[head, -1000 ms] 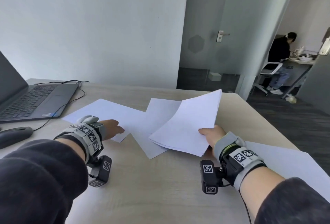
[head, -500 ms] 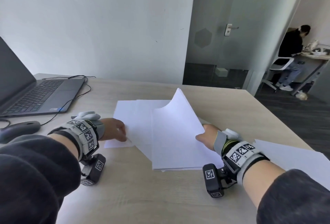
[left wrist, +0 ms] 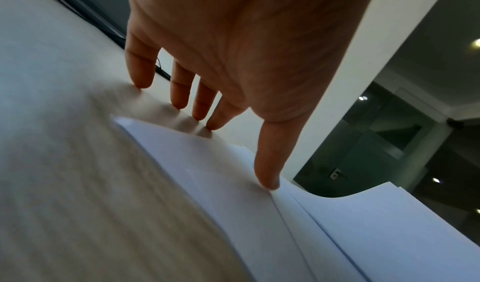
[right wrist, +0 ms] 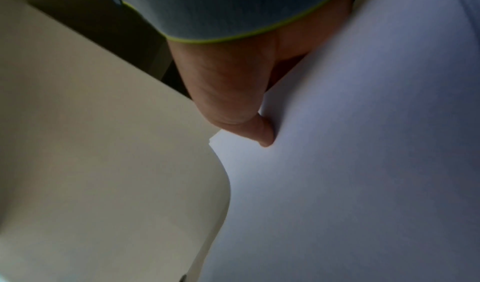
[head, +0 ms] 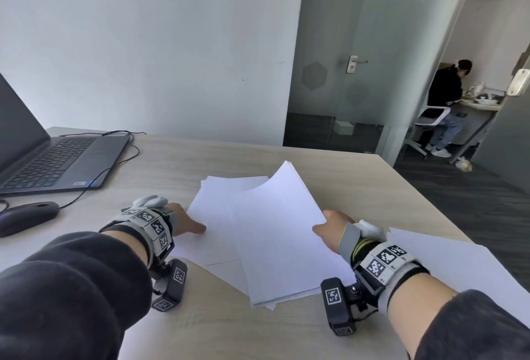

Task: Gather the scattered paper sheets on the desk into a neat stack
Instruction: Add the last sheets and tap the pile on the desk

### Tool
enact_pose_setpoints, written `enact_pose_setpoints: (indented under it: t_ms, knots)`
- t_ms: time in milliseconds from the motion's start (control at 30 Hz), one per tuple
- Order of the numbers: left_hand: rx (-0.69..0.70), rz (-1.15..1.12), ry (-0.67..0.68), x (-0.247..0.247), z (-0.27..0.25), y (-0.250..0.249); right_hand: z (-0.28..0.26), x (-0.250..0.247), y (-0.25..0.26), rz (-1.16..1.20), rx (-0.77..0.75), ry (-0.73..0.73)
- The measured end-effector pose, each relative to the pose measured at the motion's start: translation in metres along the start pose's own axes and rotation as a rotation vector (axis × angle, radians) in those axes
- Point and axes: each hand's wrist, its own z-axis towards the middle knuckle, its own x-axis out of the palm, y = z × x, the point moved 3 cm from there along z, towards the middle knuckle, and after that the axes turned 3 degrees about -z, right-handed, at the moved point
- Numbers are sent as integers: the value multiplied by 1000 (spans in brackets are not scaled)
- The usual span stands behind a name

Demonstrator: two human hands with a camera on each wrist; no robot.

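A bundle of white sheets is gripped at its right edge by my right hand; its far corner curls up off the desk. In the right wrist view the thumb presses on the bundle. Beneath it lie other white sheets, fanned out to the left. My left hand rests with straight fingers on their left edge. The left wrist view shows the left hand's fingertips touching the sheets and the desk. One more sheet lies apart under my right forearm.
An open laptop sits at the desk's far left with a dark mouse and a cable in front of it. The desk's right edge runs beside the lone sheet. A person sits at another desk beyond the glass door.
My right hand has swung its bundle leftward and lowered it over the sheets at the middle. My left hand has pushed its sheets to the right, under the bundle.
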Motion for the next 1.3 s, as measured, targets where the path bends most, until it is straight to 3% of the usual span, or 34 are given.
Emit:
enact_pose_setpoints:
  t_ms: [133,333,533,633,1000,1233,1300]
  knots:
    - [26,51,-9,3,-4,-16,1,-11,-13,295,93,-12]
    - [114,58,69,10,-6,-31,-10,-4,-23,361,115,-50]
    - [61,100,123,6,-25,-45,-26,-1,-6,408,90,-19]
    - [-1,-43,125,5,-30,-48,-35,5,1,542,120,51]
    - [-20,-221,105,14,-13,-53,-54,3,12,477,70,25]
    - [43,-108,30,-5,-65,-57,-56,-9,2,413,89,-19]
    - [78,-96,23,-11,-81,-58,-53,-12,-2,555,154,21]
